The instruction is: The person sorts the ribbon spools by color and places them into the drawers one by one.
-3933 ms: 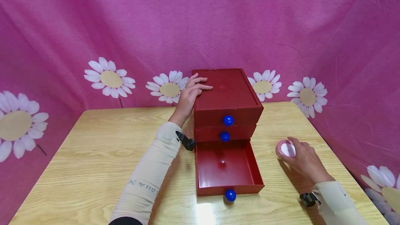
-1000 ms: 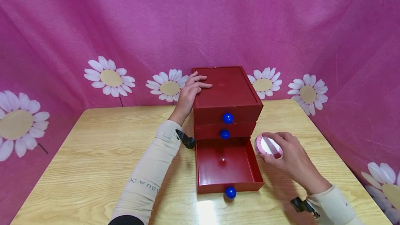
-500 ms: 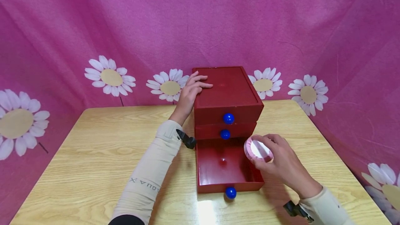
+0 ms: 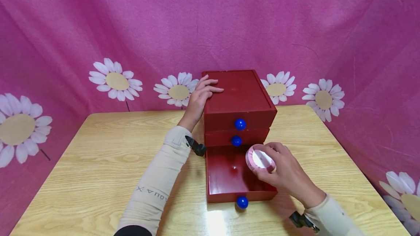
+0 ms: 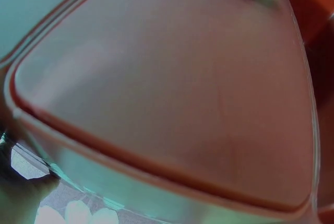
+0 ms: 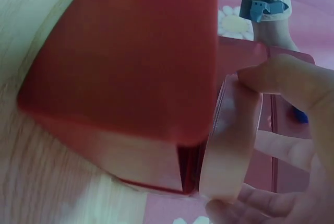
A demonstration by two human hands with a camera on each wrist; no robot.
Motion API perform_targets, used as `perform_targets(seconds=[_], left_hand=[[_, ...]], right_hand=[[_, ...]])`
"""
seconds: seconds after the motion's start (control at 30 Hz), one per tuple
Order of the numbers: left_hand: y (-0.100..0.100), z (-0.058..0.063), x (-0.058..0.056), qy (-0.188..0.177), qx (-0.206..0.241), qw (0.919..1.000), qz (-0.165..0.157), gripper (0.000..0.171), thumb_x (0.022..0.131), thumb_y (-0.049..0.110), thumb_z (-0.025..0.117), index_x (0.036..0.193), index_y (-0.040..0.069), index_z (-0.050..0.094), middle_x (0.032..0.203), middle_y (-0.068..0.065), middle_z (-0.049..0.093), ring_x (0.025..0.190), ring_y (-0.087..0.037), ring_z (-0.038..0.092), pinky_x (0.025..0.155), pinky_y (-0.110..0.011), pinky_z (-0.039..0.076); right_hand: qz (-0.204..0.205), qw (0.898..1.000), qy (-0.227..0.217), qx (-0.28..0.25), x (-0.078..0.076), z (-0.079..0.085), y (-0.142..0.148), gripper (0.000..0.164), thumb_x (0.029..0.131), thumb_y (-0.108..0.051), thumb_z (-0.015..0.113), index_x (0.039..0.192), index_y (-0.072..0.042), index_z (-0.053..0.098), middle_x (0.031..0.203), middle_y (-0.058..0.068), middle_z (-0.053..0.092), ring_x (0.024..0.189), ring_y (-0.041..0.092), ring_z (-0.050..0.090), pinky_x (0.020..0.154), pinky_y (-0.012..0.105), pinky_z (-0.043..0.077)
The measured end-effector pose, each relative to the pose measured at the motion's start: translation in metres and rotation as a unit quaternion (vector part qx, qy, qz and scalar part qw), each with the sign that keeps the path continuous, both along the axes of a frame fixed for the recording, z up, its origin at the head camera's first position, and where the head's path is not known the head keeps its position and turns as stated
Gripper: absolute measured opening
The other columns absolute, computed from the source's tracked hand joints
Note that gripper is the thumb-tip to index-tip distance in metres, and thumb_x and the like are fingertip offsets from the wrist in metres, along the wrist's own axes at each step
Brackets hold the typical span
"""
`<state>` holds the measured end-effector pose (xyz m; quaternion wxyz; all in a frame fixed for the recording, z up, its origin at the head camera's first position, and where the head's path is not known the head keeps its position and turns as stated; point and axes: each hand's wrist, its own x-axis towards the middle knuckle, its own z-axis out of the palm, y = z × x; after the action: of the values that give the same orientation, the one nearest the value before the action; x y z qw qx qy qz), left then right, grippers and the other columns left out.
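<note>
My right hand point(image 4: 288, 174) grips a pink ribbon spool point(image 4: 261, 159) with a white round face by its rim. It holds the spool tilted over the right side of the pulled-out bottom drawer point(image 4: 223, 177). In the right wrist view the thumb and fingers span the edge of the spool point(image 6: 232, 140), beside the drawer's red front. My left hand point(image 4: 198, 97) rests with extended fingers on the top left edge of the red drawer cabinet point(image 4: 241, 95). Its upper two drawers are closed.
Blue ball knobs, such as the top one point(image 4: 240, 124), stick out from the drawer fronts. The cabinet stands on a wooden table point(image 4: 115, 163). Behind hangs a magenta cloth point(image 4: 210, 21) with white flowers. A dark strap device point(image 4: 195, 146) sits on the left wrist.
My right hand has picked up the spool from the table on the right and carried it left over the bottom drawer. My left hand has stayed on the cabinet.
</note>
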<state>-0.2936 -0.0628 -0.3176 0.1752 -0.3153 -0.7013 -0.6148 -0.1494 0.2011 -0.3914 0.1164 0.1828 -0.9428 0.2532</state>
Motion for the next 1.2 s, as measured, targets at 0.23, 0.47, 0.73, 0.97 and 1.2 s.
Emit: perform_targets(seconds=[0.23,0.47,0.73,0.97,1.2], left_hand=[[-0.001,0.0,0.0,0.002,-0.004,1.0,0.0,0.033,0.089,-0.007,0.038,0.105,-0.015,0.067,0.132,-0.029,0.05,0.142,-0.039,0.02,0.117,-0.036,0.011],[0.0,0.0,0.0,0.007,-0.001,1.0,0.0,0.033,0.089,-0.009,0.039,0.104,-0.016,0.067,0.131,-0.031,0.05,0.141,-0.041,0.02,0.117,-0.039,0.011],[0.0,0.0,0.0,0.007,-0.001,1.0,0.002,0.033,0.089,-0.008,0.039,0.104,-0.015,0.067,0.131,-0.03,0.051,0.141,-0.04,0.02,0.117,-0.037,0.012],[-0.001,-0.001,0.0,-0.001,-0.002,1.0,0.002,0.033,0.09,-0.007,0.038,0.104,-0.015,0.067,0.132,-0.029,0.05,0.142,-0.039,0.02,0.117,-0.037,0.012],[-0.001,-0.001,0.001,-0.01,-0.006,0.9999,0.006,0.034,0.091,-0.005,0.038,0.105,-0.014,0.067,0.133,-0.028,0.05,0.143,-0.036,0.02,0.117,-0.037,0.012]], right_hand=[[0.022,1.0,0.012,0.008,-0.002,-0.005,-0.01,0.056,0.071,-0.032,0.083,0.122,-0.026,0.063,0.117,0.007,0.054,0.103,0.023,0.051,0.079,0.043,0.052],[0.044,0.999,0.012,0.008,-0.005,-0.012,-0.017,0.056,0.071,-0.031,0.083,0.122,-0.025,0.064,0.114,0.005,0.054,0.103,0.021,0.051,0.08,0.042,0.051],[0.056,0.998,0.009,0.015,-0.008,-0.019,-0.024,0.057,0.069,-0.032,0.085,0.122,-0.024,0.064,0.113,0.004,0.054,0.102,0.019,0.051,0.08,0.04,0.052],[0.061,0.998,-0.007,0.021,-0.01,-0.022,-0.031,0.057,0.067,-0.031,0.085,0.12,-0.022,0.065,0.113,0.004,0.054,0.101,0.018,0.05,0.08,0.038,0.052],[0.065,0.997,-0.015,0.029,-0.013,-0.027,-0.035,0.056,0.068,-0.031,0.085,0.12,-0.021,0.066,0.111,0.004,0.054,0.1,0.018,0.05,0.079,0.037,0.051]])
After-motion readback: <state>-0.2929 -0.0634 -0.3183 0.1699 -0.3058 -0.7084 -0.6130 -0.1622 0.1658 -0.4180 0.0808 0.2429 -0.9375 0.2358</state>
